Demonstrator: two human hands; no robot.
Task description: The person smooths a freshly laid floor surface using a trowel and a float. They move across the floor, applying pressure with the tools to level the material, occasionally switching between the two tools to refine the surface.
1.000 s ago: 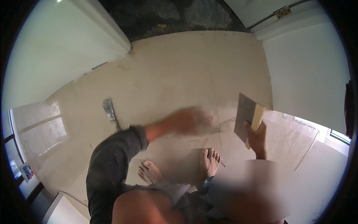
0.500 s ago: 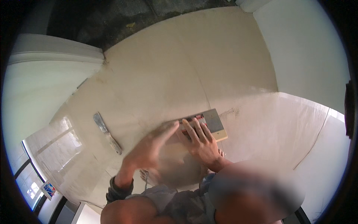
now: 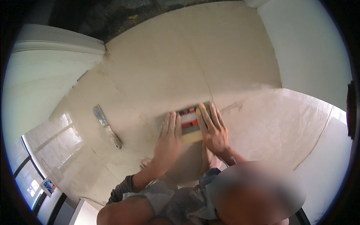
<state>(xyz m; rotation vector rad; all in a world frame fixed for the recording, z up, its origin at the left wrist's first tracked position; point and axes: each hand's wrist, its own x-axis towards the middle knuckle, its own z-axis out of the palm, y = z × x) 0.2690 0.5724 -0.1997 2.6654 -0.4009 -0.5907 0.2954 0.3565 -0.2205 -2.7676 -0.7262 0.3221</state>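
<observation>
A flat rectangular block (image 3: 189, 118) lies on the dusty beige floor in front of me. Its top is dark grey with a red, black and white label, and a yellow, sponge-like layer shows along its near edge. My left hand (image 3: 168, 138) rests on the left part of the block, slightly blurred, fingers stretched forward. Across the right part lies my right hand (image 3: 214, 131), its fingers extended and a little apart. The label shows between both hands; the underside is hidden against the floor. Off to the left, apart from my hands, is a worn putty knife (image 3: 107, 126).
Pale walls stand at the left (image 3: 56, 75) and right (image 3: 303, 48). Beyond the floor's far edge is a dark, rough surface (image 3: 150, 15). My bare foot (image 3: 212, 159) is close behind the block. A white box-like thing (image 3: 88, 213) sits at the lower left.
The block has slid left and turned a little. My left hand, blurred and beside the block's left end before, now lies flat on it. My right hand has shifted to the block's right part.
</observation>
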